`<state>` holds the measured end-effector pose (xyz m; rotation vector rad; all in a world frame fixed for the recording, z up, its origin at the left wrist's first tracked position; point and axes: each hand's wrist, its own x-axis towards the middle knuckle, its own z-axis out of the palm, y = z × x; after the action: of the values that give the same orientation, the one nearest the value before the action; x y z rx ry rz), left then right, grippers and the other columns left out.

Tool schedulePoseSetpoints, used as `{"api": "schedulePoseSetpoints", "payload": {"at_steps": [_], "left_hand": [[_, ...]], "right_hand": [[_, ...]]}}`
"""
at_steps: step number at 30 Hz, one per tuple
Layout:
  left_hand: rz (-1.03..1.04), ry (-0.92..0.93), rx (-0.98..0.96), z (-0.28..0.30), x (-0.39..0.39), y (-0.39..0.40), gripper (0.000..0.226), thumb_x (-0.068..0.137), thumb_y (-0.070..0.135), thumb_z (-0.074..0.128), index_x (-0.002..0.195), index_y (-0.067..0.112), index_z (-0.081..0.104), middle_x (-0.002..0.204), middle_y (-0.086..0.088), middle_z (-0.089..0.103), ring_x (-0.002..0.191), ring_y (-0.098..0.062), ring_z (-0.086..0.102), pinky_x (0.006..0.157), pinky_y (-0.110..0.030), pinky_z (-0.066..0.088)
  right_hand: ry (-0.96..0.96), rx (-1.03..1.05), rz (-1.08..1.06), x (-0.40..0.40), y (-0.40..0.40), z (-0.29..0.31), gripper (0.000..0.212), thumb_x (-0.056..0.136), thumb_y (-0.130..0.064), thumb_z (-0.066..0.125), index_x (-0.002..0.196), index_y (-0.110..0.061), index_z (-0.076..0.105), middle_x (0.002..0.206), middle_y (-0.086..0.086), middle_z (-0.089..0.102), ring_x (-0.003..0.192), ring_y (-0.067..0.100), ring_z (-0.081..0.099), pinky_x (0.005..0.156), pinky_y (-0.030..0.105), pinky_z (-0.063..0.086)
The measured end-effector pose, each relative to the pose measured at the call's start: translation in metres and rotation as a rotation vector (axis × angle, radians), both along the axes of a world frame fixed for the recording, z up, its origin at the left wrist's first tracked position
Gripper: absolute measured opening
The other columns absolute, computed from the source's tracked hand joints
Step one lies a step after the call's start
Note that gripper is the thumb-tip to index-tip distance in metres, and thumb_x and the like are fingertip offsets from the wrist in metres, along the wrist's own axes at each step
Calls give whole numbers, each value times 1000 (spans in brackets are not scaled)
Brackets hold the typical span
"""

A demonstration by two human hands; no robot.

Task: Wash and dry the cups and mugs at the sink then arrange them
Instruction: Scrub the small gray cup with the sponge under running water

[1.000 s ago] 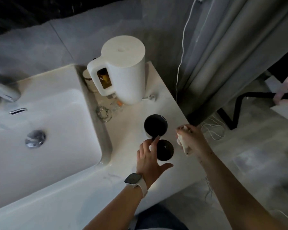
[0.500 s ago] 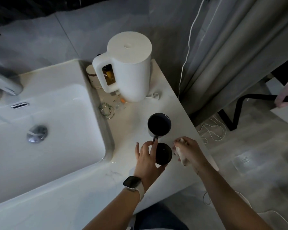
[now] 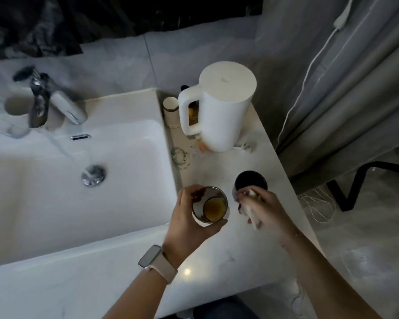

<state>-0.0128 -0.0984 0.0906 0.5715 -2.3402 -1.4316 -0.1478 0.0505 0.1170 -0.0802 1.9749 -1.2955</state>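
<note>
My left hand (image 3: 189, 224) grips a dark cup (image 3: 209, 204) by its side, lifted over the counter near the basin's right rim; brownish liquid shows at its bottom. A second dark mug (image 3: 250, 183) stands on the white counter (image 3: 228, 254) just beyond my right hand. My right hand (image 3: 260, 209) holds a crumpled white cloth (image 3: 252, 214) beside that mug. The white sink basin (image 3: 55, 199) lies to the left, and water runs from the chrome faucet (image 3: 62, 107) toward the drain (image 3: 93, 178).
A tall white kettle (image 3: 219, 111) stands at the counter's back, with a small jar (image 3: 171, 111) and a beaded bracelet (image 3: 180, 156) by it. A grey curtain (image 3: 343, 88) hangs on the right; cables lie on the floor below.
My left hand has taken hold of the nearer dark cup and lifted it toward the sink side. My right hand with the cloth has shifted slightly. The view has swung left, showing the faucet running.
</note>
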Motion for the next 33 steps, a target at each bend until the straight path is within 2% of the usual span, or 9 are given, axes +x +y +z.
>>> {"api": "schedulePoseSetpoints", "payload": {"at_steps": [3, 8, 10, 12, 17, 23, 28, 30, 33], "left_hand": [[46, 55, 15, 24, 3, -34, 73, 61, 41, 87, 121, 21, 51, 119, 7, 59, 110, -9, 60, 92, -17, 46], [171, 84, 234, 38, 16, -94, 77, 58, 42, 86, 122, 22, 48, 122, 5, 60, 115, -13, 62, 94, -25, 49], [229, 106, 356, 37, 26, -119, 77, 57, 26, 89, 122, 21, 49, 122, 3, 61, 113, -9, 63, 89, -26, 52], [269, 122, 436, 35, 36, -143, 75, 61, 12, 88, 125, 19, 49, 123, 5, 61, 112, -6, 63, 87, -25, 54], [348, 105, 614, 25, 59, -205, 82, 56, 32, 88, 127, 9, 54, 124, -5, 66, 115, -16, 63, 86, -24, 53], [352, 43, 630, 8, 75, -276, 79, 53, 27, 91, 123, 13, 59, 117, -2, 70, 105, -11, 66, 80, -22, 54], [353, 4, 579, -9, 74, -309, 77, 50, 28, 89, 120, 15, 59, 115, -7, 68, 99, -10, 66, 71, -18, 53], [335, -20, 539, -16, 74, -318, 80, 48, 34, 86, 121, 19, 58, 119, -6, 65, 105, -15, 64, 71, -16, 53], [280, -64, 462, -26, 74, -332, 82, 48, 41, 88, 122, 23, 59, 122, -3, 63, 113, -17, 59, 80, -13, 50]], "right_hand": [[-85, -110, 98, -2, -39, 13, 13, 91, -15, 63, 101, -17, 70, 90, 7, 69, 61, 18, 65, 44, 25, 50], [-51, -188, 296, 17, -113, 27, 19, 95, -17, 57, 107, -8, 69, 59, 4, 63, 54, 17, 61, 48, 27, 48], [-38, -221, 313, 27, -141, 28, 17, 95, -15, 58, 104, -9, 71, 62, 2, 64, 54, 14, 61, 55, 31, 51], [-23, -223, 314, 36, -169, 27, 13, 93, -18, 61, 100, -18, 72, 73, 3, 68, 59, 17, 64, 52, 31, 51], [-38, -203, 311, 60, -238, 24, 15, 89, -24, 66, 103, -20, 72, 79, 6, 67, 64, 20, 64, 51, 29, 48], [-150, -155, 331, 82, -310, 10, 10, 86, -32, 68, 95, -31, 72, 85, 3, 66, 69, 21, 60, 57, 32, 45], [42, 75, 271, 89, -340, -17, 23, 89, -38, 55, 105, -22, 63, 88, -1, 61, 74, 15, 56, 59, 23, 41], [-73, 52, 112, 89, -341, -20, 37, 83, -39, 43, 101, -8, 48, 77, 6, 55, 65, 21, 51, 55, 25, 36], [-215, -39, -1, 87, -344, -15, 22, 88, -20, 31, 88, 1, 39, 70, 17, 46, 64, 27, 46, 53, 27, 33]]}}
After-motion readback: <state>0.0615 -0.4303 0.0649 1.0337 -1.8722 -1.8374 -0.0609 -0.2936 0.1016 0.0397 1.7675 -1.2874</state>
